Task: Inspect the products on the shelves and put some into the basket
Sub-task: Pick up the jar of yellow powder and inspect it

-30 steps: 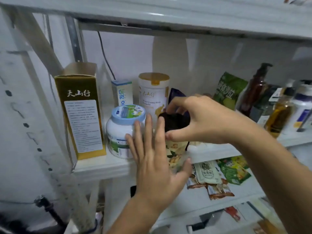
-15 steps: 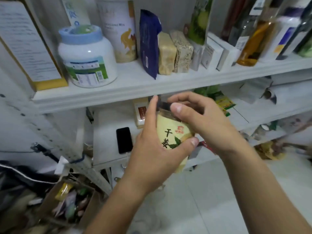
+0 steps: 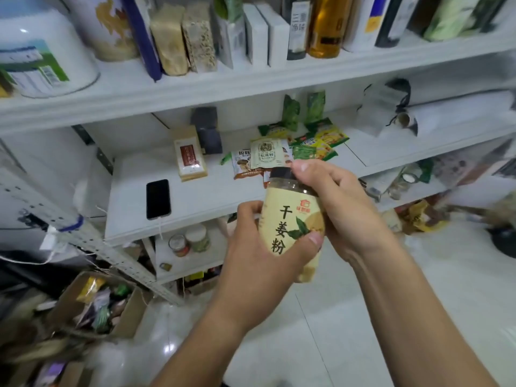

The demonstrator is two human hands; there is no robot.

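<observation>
I hold a yellow-labelled spice jar (image 3: 290, 219) with a dark cap in front of the white shelves (image 3: 251, 82), label facing me. My left hand (image 3: 257, 263) grips its lower body from the left, thumb across the label. My right hand (image 3: 340, 208) grips the upper part and cap from the right. No basket is in view.
The upper shelf carries a white tub (image 3: 42, 57), packets, white boxes and bottles. On the middle shelf lie a black phone (image 3: 158, 198), a tan box (image 3: 190, 157) and snack packets (image 3: 268, 155). An open cardboard box (image 3: 97, 305) of items stands on the tiled floor at left.
The jar came off the upper shelf and down in front of the middle shelf. My left hand went from flat against it to gripping it. The view tilted down.
</observation>
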